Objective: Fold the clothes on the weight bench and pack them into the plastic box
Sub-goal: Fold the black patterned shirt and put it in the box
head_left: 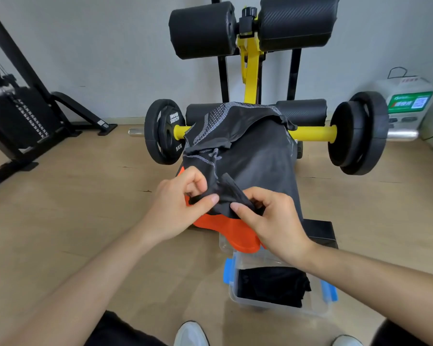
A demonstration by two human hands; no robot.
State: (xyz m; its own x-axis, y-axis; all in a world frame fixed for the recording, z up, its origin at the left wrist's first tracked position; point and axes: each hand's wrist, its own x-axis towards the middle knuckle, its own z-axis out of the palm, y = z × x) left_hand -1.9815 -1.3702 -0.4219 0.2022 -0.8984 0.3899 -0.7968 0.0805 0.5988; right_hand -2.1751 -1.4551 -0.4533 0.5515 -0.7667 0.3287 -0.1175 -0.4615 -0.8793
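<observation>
From the head camera, looking down: a dark grey garment (260,158) with pale knitted patterning lies draped over the weight bench (230,233); its upper part is bunched over the low black pads at the far end, and its lower edge hangs down over the orange seat, which shows beneath it.

Both hands meet at that near edge. The left hand (175,208) pinches a fold of the fabric between thumb and curled fingers; the right hand (273,226) does the same just beside it, thumb on top and fingers tucked under the cloth, so a small ridge of material stands up between the two grips.

The plastic box (315,305) sits on the wooden floor (85,208) directly below the seat's near end; it is clear-walled with blue latches (329,293) and its top is open. A folded black piece of clothing (270,285) lies inside, filling much of the bottom.

Behind the draped garment a yellow bar (313,133) runs crosswise, with a black weight plate (164,131) at its left end and thicker plates (358,133) at its right; higher up are two large black roller pads (203,28) on a yellow post. A black cable machine (15,116) stands at the far left, and the toes of white shoes (191,333) show at the bottom edge.
</observation>
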